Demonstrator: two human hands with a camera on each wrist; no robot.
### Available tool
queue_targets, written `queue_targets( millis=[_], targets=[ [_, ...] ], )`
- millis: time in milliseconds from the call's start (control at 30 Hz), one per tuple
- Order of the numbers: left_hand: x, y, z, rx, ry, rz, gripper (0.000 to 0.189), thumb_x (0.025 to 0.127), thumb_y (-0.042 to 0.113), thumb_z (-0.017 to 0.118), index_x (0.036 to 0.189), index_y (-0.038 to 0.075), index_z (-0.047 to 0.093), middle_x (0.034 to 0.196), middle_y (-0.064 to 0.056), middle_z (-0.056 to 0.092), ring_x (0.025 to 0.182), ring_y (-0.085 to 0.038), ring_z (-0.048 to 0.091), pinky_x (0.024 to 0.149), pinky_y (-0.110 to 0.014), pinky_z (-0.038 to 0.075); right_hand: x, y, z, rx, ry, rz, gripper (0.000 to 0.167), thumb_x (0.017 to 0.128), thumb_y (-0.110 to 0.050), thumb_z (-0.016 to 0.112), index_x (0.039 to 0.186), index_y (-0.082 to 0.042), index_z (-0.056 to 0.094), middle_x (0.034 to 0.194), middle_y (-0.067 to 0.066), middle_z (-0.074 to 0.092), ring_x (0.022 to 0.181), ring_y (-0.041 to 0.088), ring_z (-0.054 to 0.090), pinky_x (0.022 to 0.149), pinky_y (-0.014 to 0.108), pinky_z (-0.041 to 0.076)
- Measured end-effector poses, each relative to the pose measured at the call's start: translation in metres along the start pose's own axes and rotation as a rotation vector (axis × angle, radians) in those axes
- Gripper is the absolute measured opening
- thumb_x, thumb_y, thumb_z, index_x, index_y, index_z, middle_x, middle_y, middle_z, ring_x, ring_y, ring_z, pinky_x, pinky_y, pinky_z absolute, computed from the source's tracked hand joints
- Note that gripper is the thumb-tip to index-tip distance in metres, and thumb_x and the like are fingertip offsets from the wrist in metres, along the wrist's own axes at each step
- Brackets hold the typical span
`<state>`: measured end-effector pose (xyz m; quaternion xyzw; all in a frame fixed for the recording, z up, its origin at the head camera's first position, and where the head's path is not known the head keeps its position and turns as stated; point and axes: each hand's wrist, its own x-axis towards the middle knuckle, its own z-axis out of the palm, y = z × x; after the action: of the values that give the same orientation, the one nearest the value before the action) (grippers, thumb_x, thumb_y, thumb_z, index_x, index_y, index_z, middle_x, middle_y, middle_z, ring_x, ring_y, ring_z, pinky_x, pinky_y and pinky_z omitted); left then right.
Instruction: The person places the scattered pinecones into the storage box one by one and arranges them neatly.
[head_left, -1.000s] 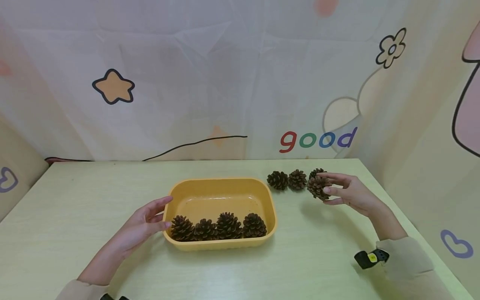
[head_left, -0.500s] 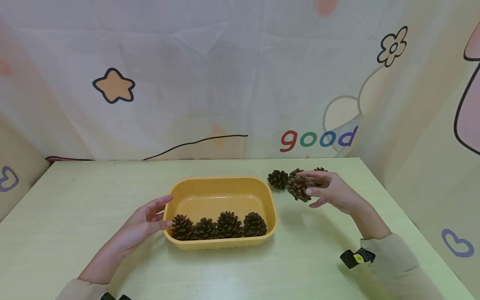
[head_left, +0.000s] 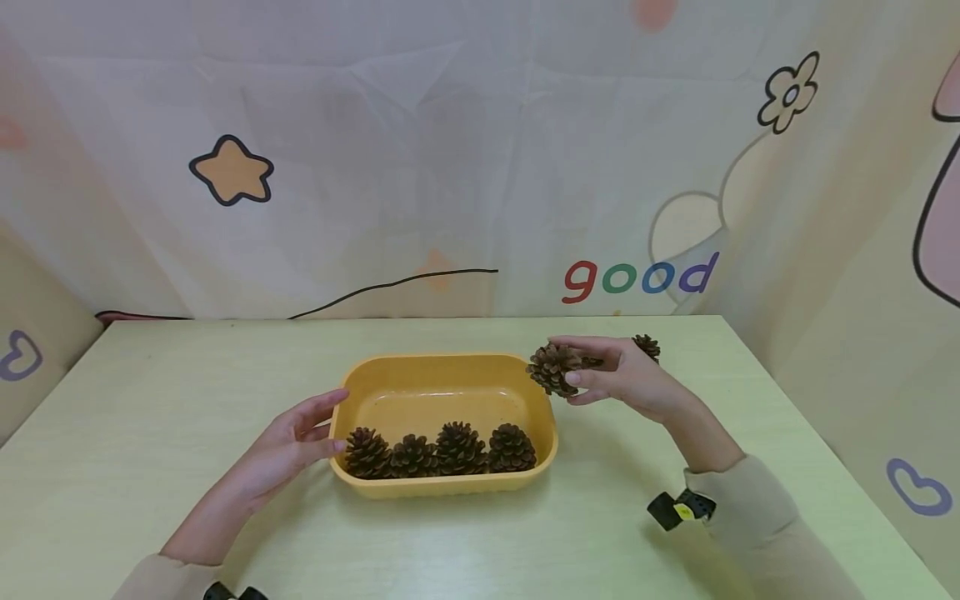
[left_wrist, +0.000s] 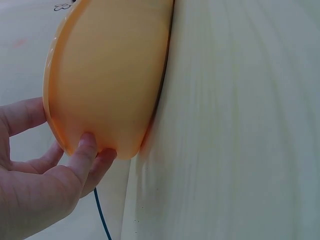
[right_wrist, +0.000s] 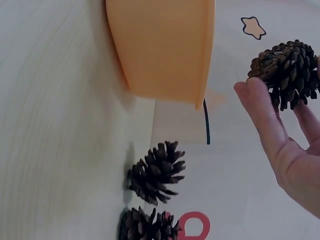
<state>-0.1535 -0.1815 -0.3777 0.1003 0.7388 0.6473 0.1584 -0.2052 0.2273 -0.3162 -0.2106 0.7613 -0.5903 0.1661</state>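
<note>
My right hand point(head_left: 626, 377) holds a brown pine cone point(head_left: 552, 369) between thumb and fingers, raised over the right rim of a yellow plastic basin point(head_left: 442, 486). In the right wrist view that held pine cone point(right_wrist: 287, 72) is well above the tabletop. My left hand point(head_left: 288, 442) grips the basin's left end. Seen from the left wrist, its thumb and fingertips press on the outer wall of the basin point(left_wrist: 107, 75). Several pine cones point(head_left: 459, 450) stand in a row inside, along the near wall.
Behind the right hand, one pine cone point(head_left: 647, 346) shows on the table point(head_left: 187, 383); others there are mostly hidden. Two of them, a nearer pine cone point(right_wrist: 157, 172) and a lower pine cone point(right_wrist: 145, 225), appear in the right wrist view. A printed curtain point(head_left: 420, 167) hangs behind.
My right hand has carried the pine cone leftward, from beside the far-right cones to the basin's right rim. The left hand and the basin have stayed put.
</note>
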Motion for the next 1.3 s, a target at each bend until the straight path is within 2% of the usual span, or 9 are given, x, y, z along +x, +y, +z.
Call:
queue_targets(
  millis=[133,300,500,767,1000,1200,1300],
  targets=[
    [0.001,-0.001,0.0,0.0,-0.001,0.01,0.071,0.084,0.006,0.061,0.143,0.001,0.022,0.143,-0.025,0.021,0.126,-0.045,0.03,0.092,-0.033,0.042,0.005,-0.003,0.008,0.007,-0.025,-0.014,0.058,0.086,-0.011,0.062,0.136,0.003,0.037,0.14,0.022,0.035,0.109,0.021,0.056,0.077,0.046,0.05],
    [0.002,-0.001,0.0,-0.008,-0.005,0.018,0.07,0.084,0.005,0.06,0.143,0.0,0.021,0.143,-0.026,0.021,0.126,-0.044,0.031,0.09,-0.03,0.043,0.011,-0.007,0.019,0.011,-0.029,-0.017,0.06,0.084,-0.013,0.065,0.137,-0.001,0.039,0.141,0.019,0.035,0.102,0.024,0.06,0.079,0.043,0.05],
    [0.002,-0.001,0.0,-0.003,-0.009,0.015,0.069,0.085,0.005,0.059,0.143,0.001,0.021,0.144,-0.026,0.02,0.127,-0.045,0.029,0.092,-0.034,0.043,0.021,-0.012,0.037,0.036,-0.055,0.005,0.057,0.083,-0.014,0.065,0.134,0.0,0.042,0.142,0.017,0.034,0.099,0.023,0.062,0.081,0.04,0.05],
    [0.002,0.001,0.002,0.004,0.002,0.003,0.069,0.085,0.005,0.06,0.143,0.001,0.022,0.144,-0.026,0.02,0.127,-0.045,0.029,0.094,-0.037,0.041,0.034,-0.017,0.061,0.2,-0.132,0.025,0.063,0.081,-0.02,0.069,0.132,0.006,0.042,0.143,0.021,0.028,0.113,0.034,0.052,0.082,0.046,0.048],
    [0.002,0.001,0.001,0.011,0.006,0.003,0.069,0.085,0.005,0.06,0.143,0.001,0.023,0.144,-0.026,0.02,0.127,-0.045,0.029,0.094,-0.038,0.041,0.045,-0.018,0.076,0.16,-0.144,0.062,0.061,0.081,-0.021,0.069,0.132,0.002,0.045,0.145,0.02,0.027,0.11,0.032,0.054,0.083,0.042,0.049],
    [0.001,0.001,0.0,0.015,0.01,-0.004,0.069,0.085,0.005,0.06,0.143,0.002,0.023,0.144,-0.025,0.02,0.127,-0.046,0.028,0.095,-0.039,0.04,0.056,-0.018,0.093,0.038,-0.143,0.036,0.056,0.082,-0.021,0.067,0.131,-0.002,0.048,0.135,0.016,0.044,0.112,0.026,0.053,0.089,0.036,0.046],
    [0.0,0.001,0.0,0.012,0.011,-0.01,0.069,0.085,0.004,0.06,0.143,0.002,0.022,0.145,-0.025,0.019,0.127,-0.046,0.027,0.096,-0.04,0.04,0.062,-0.019,0.104,-0.019,-0.12,0.042,0.051,0.082,-0.021,0.067,0.128,-0.008,0.052,0.131,0.009,0.051,0.117,0.021,0.05,0.093,0.035,0.043]
  ],
)
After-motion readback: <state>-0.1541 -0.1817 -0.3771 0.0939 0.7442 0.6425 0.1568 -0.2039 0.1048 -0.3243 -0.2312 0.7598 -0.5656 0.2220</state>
